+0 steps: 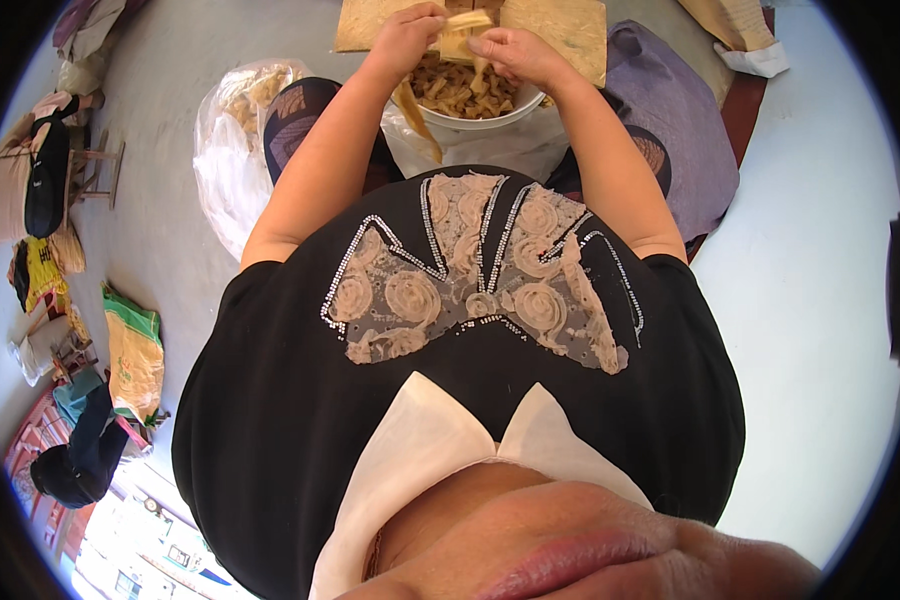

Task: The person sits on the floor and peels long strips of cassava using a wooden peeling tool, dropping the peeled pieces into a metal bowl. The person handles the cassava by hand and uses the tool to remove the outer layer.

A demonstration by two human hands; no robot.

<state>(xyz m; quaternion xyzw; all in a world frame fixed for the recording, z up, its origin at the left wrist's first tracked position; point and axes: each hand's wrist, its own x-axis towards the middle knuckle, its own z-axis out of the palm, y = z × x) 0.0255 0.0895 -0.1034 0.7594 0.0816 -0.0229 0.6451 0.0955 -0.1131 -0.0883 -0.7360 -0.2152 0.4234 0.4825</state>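
My left hand (412, 34) pinches one end of a flat yellowish strip (467, 21), which reaches across toward the other hand. My right hand (514, 54) has its thumb and fingers closed on pale strip material, and a short piece (480, 73) hangs below them. Both hands are above a white round tub (474, 121). Many brown and tan cut pieces (454, 91) fill it. A longer yellow-brown strip (418, 124) droops over the tub's left rim. What the strips are made of is unclear.
Tan boards (559, 37) lie behind the tub. A clear plastic bag (225, 150) with yellowish material is at left, and a purple-grey cloth sack (675, 142) at right. Stools (97, 169) with clothes and a green-topped woven sack (133, 352) line the far left.
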